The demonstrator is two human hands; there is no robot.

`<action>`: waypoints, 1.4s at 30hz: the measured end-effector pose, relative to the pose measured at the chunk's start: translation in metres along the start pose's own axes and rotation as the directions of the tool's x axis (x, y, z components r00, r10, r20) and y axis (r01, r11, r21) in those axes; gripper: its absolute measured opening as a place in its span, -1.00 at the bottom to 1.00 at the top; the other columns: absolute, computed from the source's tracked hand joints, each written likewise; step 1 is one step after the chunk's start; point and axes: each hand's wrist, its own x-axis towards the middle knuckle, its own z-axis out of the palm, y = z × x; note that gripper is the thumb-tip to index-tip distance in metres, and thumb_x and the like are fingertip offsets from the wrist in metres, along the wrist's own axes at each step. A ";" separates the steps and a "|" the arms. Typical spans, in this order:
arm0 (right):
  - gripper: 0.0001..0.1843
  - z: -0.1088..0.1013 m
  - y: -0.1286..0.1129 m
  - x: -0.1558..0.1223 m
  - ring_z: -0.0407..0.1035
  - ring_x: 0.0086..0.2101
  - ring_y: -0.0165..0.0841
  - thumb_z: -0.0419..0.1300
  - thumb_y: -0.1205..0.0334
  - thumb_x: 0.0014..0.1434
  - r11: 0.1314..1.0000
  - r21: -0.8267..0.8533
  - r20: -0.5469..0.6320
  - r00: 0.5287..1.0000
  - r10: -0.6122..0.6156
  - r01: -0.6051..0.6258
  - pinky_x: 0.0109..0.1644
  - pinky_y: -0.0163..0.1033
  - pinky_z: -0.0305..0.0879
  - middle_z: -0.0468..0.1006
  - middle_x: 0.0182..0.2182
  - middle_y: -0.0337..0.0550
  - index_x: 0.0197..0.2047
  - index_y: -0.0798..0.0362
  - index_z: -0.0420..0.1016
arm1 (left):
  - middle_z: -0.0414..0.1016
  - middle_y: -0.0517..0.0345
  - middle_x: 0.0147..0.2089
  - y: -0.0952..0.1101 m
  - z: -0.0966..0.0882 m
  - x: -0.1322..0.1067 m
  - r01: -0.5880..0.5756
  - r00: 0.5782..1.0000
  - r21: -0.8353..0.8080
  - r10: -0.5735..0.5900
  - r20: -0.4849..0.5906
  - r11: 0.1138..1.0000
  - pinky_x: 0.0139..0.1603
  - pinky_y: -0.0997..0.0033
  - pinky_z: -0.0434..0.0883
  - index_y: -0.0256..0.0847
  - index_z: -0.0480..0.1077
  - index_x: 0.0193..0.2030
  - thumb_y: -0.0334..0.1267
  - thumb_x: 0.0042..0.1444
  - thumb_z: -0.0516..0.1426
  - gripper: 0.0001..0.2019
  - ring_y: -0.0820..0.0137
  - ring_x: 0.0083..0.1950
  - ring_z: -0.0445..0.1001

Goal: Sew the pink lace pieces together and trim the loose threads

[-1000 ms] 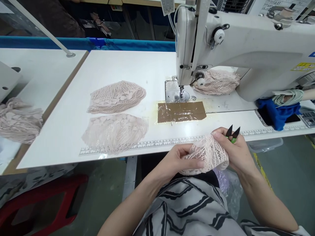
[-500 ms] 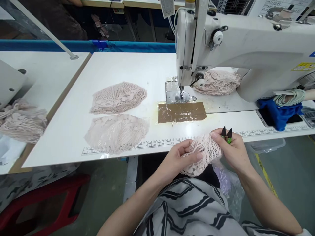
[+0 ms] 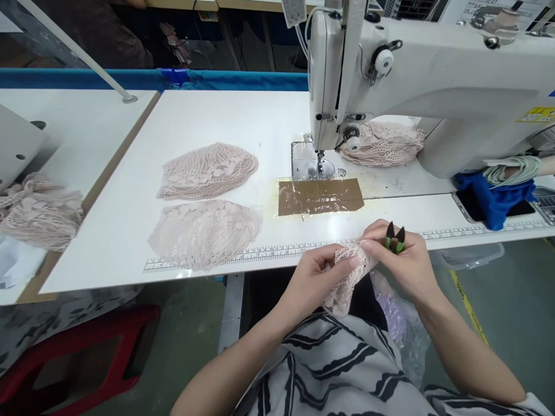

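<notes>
A pale pink lace piece (image 3: 344,289) is pinched between both hands, over my lap at the table's front edge. My left hand (image 3: 318,277) grips its left side, thumb on top. My right hand (image 3: 399,260) pinches its upper right end and also carries thread snips (image 3: 395,238), whose dark blades and green body stick up between the fingers. Two more lace pieces lie flat to the left, an upper one (image 3: 208,170) and a sheerer lower one (image 3: 206,234). The hands hide part of the held lace.
A white sewing machine (image 3: 425,75) stands at the right, with a lace pile (image 3: 381,144) under its arm. Brown tape (image 3: 321,197) lies before the needle plate. A blue cloth (image 3: 496,199) covers part of a phone (image 3: 466,208). A red stool (image 3: 125,335) stands lower left.
The lace is now gathered narrower between my hands. My right hand has moved left, closer to my left hand, with the snips still in it.
</notes>
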 end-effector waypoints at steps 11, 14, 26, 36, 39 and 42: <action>-0.88 -0.007 -0.008 -0.013 0.43 -0.35 -0.33 0.22 0.35 0.19 0.976 0.155 0.033 0.986 -0.160 0.154 -0.27 -0.20 0.36 0.54 -0.41 -0.19 -0.32 -0.06 0.56 | 0.11 0.31 -0.45 -0.002 -0.001 0.003 -0.041 0.995 -0.098 0.032 -0.095 0.994 -0.36 0.50 0.17 -0.21 0.18 -0.43 -0.04 0.23 0.10 -0.67 0.53 -0.43 0.11; -0.83 -0.012 -0.016 -0.025 0.45 -0.47 -0.38 0.15 0.41 0.24 0.974 0.214 0.228 0.966 -0.121 0.072 -0.38 -0.24 0.38 0.56 -0.48 -0.23 -0.26 -0.03 0.53 | 0.16 0.28 -0.41 -0.002 0.000 0.004 -0.071 0.989 -0.109 0.056 -0.140 0.992 -0.30 0.49 0.21 -0.20 0.19 -0.37 -0.04 0.27 0.06 -0.70 0.50 -0.38 0.17; -0.85 -0.014 -0.024 -0.053 0.38 -0.58 -0.43 0.14 0.29 0.27 0.990 -0.002 0.570 0.813 0.116 -0.140 -0.51 -0.31 0.15 0.57 -0.57 -0.26 -0.34 -0.02 0.48 | 0.24 0.24 -0.39 0.013 -0.011 0.010 -0.199 0.942 0.131 0.227 -0.248 0.971 -0.33 0.44 0.19 -0.18 0.27 -0.29 -0.08 0.30 0.03 -0.77 0.46 -0.37 0.22; -0.82 -0.005 -0.015 -0.062 0.40 -0.54 -0.42 0.16 0.21 0.27 0.977 -0.028 0.499 0.844 0.199 -0.213 -0.49 -0.31 0.18 0.58 -0.56 -0.23 -0.38 0.01 0.48 | 0.21 0.23 -0.40 0.020 -0.014 0.020 -0.231 0.931 0.195 0.275 -0.239 0.953 -0.34 0.42 0.17 -0.18 0.26 -0.29 -0.10 0.31 0.01 -0.78 0.45 -0.38 0.21; -0.82 -0.009 -0.017 -0.057 0.46 -0.49 -0.36 0.17 0.23 0.25 0.988 0.028 0.473 0.873 0.120 -0.151 -0.46 -0.28 0.29 0.61 -0.50 -0.17 -0.36 0.01 0.55 | 0.10 0.27 -0.45 0.020 -0.014 0.020 -0.220 0.944 0.205 0.261 -0.202 0.954 -0.40 0.43 0.13 -0.17 0.22 -0.34 -0.09 0.31 0.01 -0.76 0.47 -0.44 0.11; -0.82 -0.018 -0.018 -0.049 0.46 -0.51 -0.34 0.17 0.24 0.25 0.989 0.140 0.335 0.942 0.000 -0.049 -0.43 -0.24 0.37 0.59 -0.53 -0.18 -0.33 -0.01 0.61 | 0.04 0.27 -0.46 0.021 -0.014 0.018 -0.221 0.953 0.235 0.261 -0.154 0.947 -0.43 0.42 0.09 -0.16 0.19 -0.35 -0.08 0.31 0.00 -0.74 0.46 -0.46 0.07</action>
